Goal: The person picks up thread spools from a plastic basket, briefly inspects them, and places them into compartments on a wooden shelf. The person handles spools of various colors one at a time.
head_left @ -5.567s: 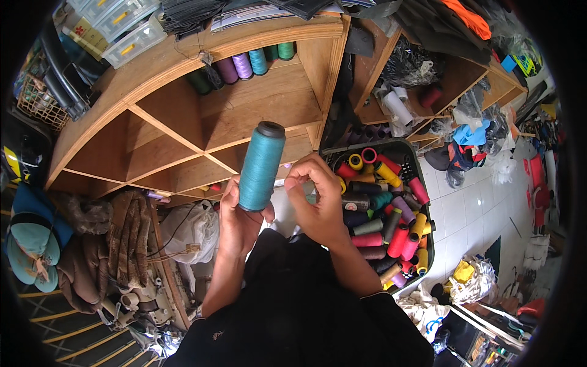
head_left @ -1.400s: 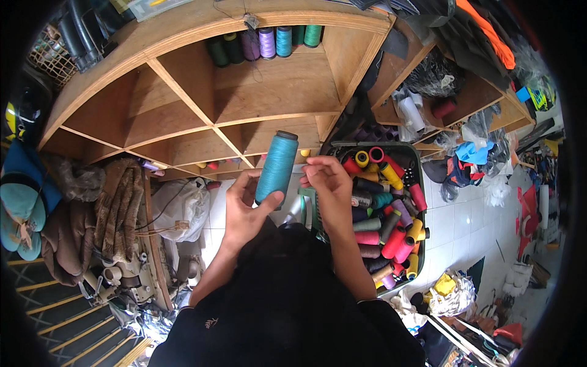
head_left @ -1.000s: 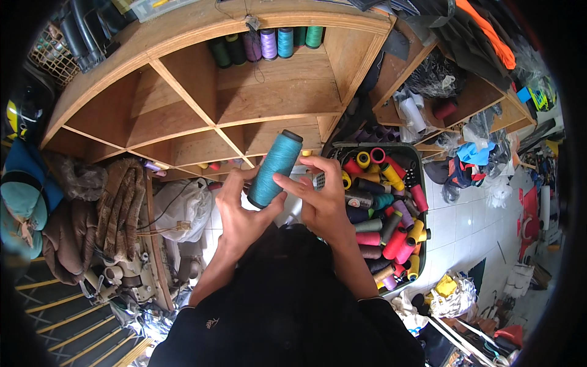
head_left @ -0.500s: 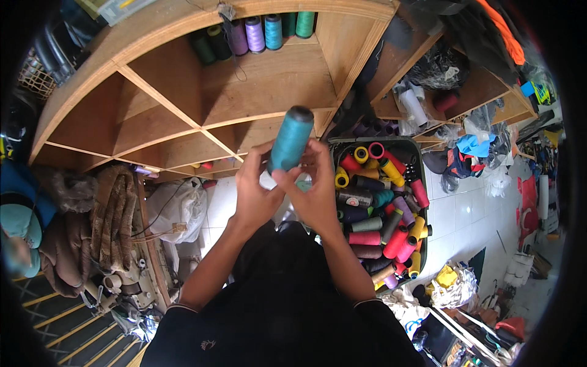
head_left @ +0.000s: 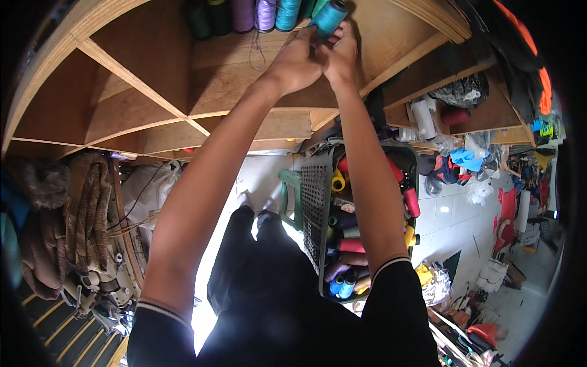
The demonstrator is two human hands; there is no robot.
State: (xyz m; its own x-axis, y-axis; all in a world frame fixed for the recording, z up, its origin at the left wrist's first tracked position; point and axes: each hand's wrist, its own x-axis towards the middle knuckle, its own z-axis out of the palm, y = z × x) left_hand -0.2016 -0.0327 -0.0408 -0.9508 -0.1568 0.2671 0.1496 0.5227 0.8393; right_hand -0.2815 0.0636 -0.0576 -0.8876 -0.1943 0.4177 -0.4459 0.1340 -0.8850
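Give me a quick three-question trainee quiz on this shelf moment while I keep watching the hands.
1. True or false: both hands hold the teal thread spool at the wooden shelf.
2. Where does the green crate of mixed spools sit? A) on the shelf B) on the floor by the person's right side C) in the left hand
3. Fill in: the spool beside the right hand joins a row whose purple spool stands to its ____.

Key: 1 true; 2 B; 3 left

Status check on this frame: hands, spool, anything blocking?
Left hand and right hand both up at the wooden shelf, gripping the teal thread spool. Spool tilted, beside the row of spools. Nothing blocking.
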